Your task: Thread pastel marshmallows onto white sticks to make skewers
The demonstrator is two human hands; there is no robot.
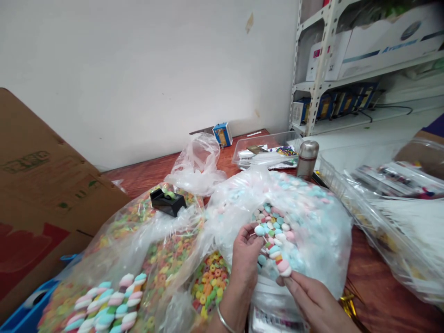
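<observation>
My left hand (247, 247), with a metal bangle at the wrist, is closed over the opening of a clear bag (317, 231) of pastel candies. A pale blue candy (259, 230) sits at its fingertips. Between my two hands runs a candy skewer (278, 260) of blue, white, orange and pink pieces, its thin stick partly hidden by the left fingers. My right hand (307, 293) pinches the pink-and-white piece at the skewer's lower end. Loose blue, pink and white candies show in the bag's opening just behind.
Left lies a bag of ring-shaped candies (164, 277), bearing several assembled skewers (107, 305) and a black tape dispenser (168, 202). A cardboard box (52, 185) stands far left. A metal flask (308, 159) and clear trays (364, 222) are at the right.
</observation>
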